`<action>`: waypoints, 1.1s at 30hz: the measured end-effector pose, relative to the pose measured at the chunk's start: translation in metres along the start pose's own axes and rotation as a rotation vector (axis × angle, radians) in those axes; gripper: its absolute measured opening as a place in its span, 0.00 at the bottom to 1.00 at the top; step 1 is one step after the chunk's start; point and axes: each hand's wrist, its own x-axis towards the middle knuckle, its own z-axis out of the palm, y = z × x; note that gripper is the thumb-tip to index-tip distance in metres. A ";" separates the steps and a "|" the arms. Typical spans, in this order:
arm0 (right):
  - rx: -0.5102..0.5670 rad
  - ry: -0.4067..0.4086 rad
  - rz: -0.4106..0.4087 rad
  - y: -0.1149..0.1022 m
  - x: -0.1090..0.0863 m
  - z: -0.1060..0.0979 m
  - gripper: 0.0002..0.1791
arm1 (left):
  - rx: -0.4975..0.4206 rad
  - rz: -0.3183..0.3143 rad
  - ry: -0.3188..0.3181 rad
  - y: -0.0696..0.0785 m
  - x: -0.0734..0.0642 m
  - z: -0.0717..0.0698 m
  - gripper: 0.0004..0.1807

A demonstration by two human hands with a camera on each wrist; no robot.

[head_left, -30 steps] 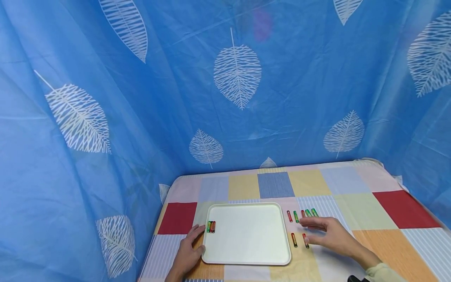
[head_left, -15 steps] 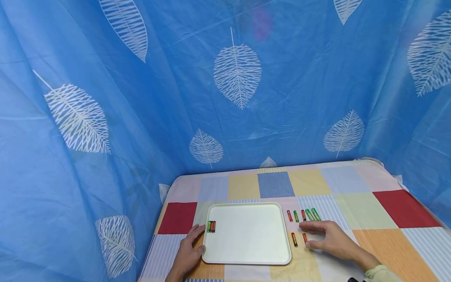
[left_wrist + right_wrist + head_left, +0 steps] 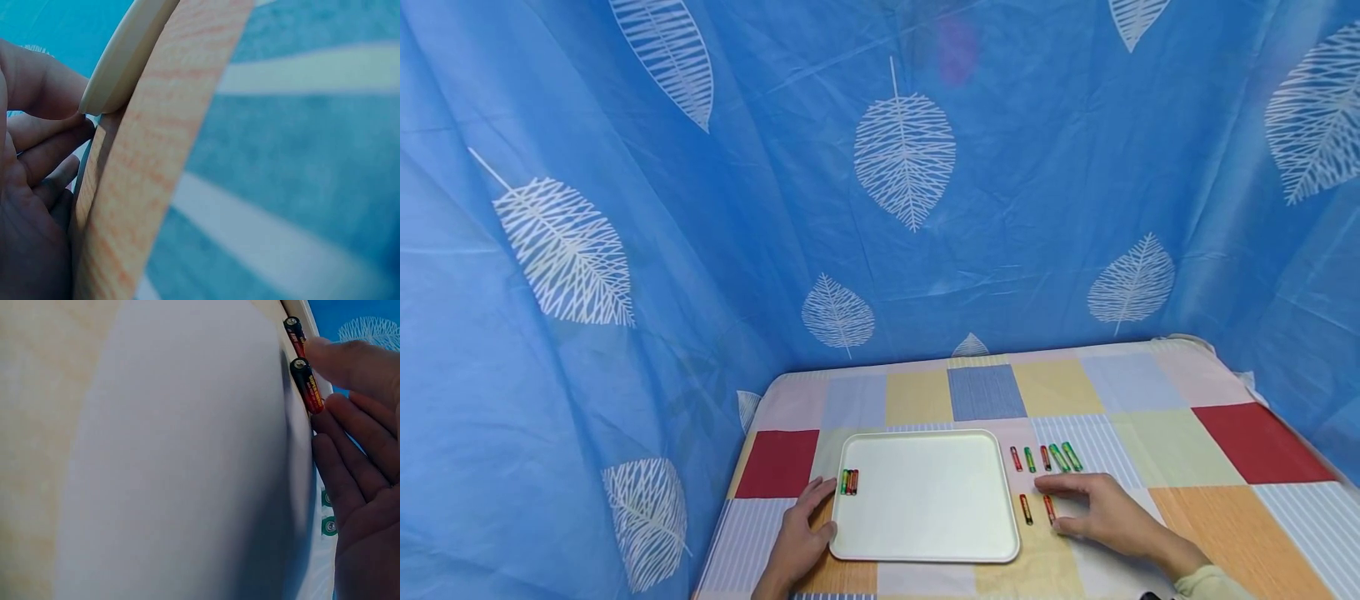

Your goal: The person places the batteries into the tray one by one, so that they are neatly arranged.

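My left hand rests at the left edge of the white tray, its thumb and fingertips against the rim. In the left wrist view the thumb touches the cream tray rim. Inside the tray, by its left side, several AAA-looking batteries lie together, green and red. To the tray's right, my right hand spreads its thumb and fingers beside a red-and-black battery. The right wrist view shows this battery lying between thumb and fingers, with another battery beyond.
A second red-and-black battery lies near the tray's right rim. Farther back are a row of more batteries, including a red battery and a green battery. A patchwork cloth covers the table; a blue curtain hangs behind.
My right hand has come slightly nearer to me, uncovering more of the back-row batteries. The battery beside its thumb has shifted a little. The left hand and tray stay put.
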 end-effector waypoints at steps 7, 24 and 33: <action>-0.070 0.049 -0.048 0.000 0.000 0.003 0.26 | 0.013 0.002 0.008 0.001 0.000 0.001 0.37; -0.120 0.073 -0.028 -0.002 0.001 0.006 0.27 | 0.008 0.007 0.010 0.001 -0.001 0.000 0.37; -0.137 0.075 -0.026 -0.004 0.002 0.007 0.26 | 0.009 -0.008 0.000 0.001 0.001 0.000 0.37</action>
